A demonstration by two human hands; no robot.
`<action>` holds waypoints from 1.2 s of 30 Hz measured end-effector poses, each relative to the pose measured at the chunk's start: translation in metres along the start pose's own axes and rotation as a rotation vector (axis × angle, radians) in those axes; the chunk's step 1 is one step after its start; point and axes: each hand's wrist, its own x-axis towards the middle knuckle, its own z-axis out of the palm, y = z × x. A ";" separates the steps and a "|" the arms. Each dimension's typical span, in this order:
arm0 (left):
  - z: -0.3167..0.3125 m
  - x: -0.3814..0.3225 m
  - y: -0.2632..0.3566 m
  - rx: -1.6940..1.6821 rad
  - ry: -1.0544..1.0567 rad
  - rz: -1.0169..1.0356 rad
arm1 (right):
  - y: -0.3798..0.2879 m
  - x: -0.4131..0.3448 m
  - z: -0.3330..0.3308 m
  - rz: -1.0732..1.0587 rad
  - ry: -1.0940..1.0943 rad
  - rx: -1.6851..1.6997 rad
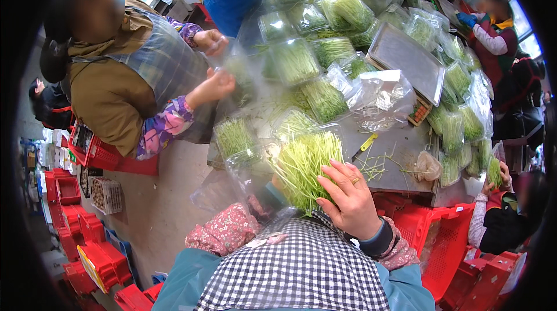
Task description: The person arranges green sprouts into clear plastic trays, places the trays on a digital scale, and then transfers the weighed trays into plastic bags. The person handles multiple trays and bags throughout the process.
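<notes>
A clear plastic tray [334,130] with a bunch of thin green shoots [304,165] is right in front of my checked apron. My right hand [348,198], with a ring on one finger, lies against the right side of the shoots, fingers slightly spread and thumb low. My left hand [277,184] is almost wholly hidden behind the shoots and clear plastic; only a bit shows beside its teal cuff, so its grip is unclear. Just beyond are another tray of shoots [235,134] and a yellow utility knife [365,145] beside loose stems [374,167].
Packed trays of shoots [298,60] pile up across the metal table [391,176]. A metal tray [407,58] leans there, near crumpled plastic bags [383,97]. A co-worker [117,63] handles clear plastic at left; others work at right. Red crates [444,241] stand low right and left.
</notes>
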 end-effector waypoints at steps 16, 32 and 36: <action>0.042 0.002 -0.018 0.379 0.169 -0.157 | 0.064 0.068 -0.062 -0.202 -0.148 0.055; 0.020 0.008 -0.003 0.015 -0.052 -0.018 | 0.032 0.009 -0.043 -0.082 0.004 0.121; 0.015 0.009 -0.007 -0.106 -0.059 -0.101 | 0.024 0.012 -0.030 -0.078 -0.094 0.096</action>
